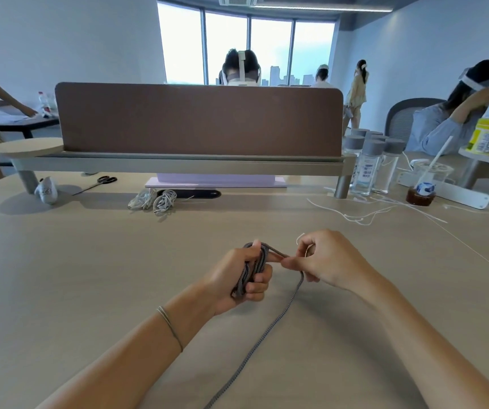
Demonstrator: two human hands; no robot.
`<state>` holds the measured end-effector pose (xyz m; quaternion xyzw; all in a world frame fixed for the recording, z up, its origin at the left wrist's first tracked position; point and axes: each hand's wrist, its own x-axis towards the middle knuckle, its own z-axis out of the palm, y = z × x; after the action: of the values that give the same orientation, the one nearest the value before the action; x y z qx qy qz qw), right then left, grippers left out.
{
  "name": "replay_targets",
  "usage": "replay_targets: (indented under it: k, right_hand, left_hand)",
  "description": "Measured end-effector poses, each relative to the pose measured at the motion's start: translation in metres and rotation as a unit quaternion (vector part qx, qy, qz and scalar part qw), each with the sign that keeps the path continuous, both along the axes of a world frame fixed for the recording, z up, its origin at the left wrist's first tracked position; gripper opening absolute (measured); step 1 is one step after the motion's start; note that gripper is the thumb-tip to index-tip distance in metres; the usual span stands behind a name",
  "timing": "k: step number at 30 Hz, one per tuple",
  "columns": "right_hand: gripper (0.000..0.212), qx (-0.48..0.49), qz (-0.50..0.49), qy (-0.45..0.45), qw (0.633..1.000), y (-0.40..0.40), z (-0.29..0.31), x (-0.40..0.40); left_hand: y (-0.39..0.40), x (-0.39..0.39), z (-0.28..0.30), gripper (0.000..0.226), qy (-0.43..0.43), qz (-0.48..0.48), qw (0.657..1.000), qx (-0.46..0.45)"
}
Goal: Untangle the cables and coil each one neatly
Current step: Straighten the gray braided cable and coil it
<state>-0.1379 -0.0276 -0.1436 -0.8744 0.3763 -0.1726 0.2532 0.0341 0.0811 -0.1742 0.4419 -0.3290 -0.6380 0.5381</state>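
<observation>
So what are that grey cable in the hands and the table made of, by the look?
The grey cable looks fabric-braided: a fine woven pattern, matte, no plastic shine. The left hand holds its coils, the right hand pinches the strand. The table looks like pale wood-grain laminate, smooth and matte; real wood can't be ruled out.

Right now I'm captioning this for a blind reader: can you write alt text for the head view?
The left hand grips a coil of grey cable while the right hand pinches its next loop. The loose end trails across the table toward the viewer.
</observation>
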Motion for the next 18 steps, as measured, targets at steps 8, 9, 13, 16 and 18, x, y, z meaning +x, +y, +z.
replay_targets:
  k: [8, 9, 13, 16, 18]
  right_hand:
    - [0.038, -0.025, 0.028, 0.034, 0.999, 0.037, -0.028, 0.032]
    - [0.032, -0.017, 0.032, 0.039, 0.999, 0.041, -0.033, 0.037]
    - [0.005, -0.010, 0.061, 0.027, 0.998, 0.052, -0.041, 0.045]
    - [0.028, 0.211, 0.125, -0.089, 0.965, 0.064, -0.037, 0.045]
    - [0.026, 0.425, 0.124, -0.185, 0.877, 0.067, -0.034, 0.046]
  left_hand:
    - [-0.008, 0.002, -0.006, 0.045, 0.027, 0.207, 0.977, -0.054]
    - [-0.009, 0.002, -0.005, 0.042, 0.058, 0.223, 0.971, -0.057]
    - [-0.011, 0.009, 0.003, 0.039, 0.122, 0.269, 0.954, -0.053]
    - [-0.014, 0.021, 0.003, 0.032, 0.078, 0.302, 0.948, -0.058]
    - [-0.017, 0.029, 0.002, 0.028, 0.030, 0.357, 0.930, -0.082]
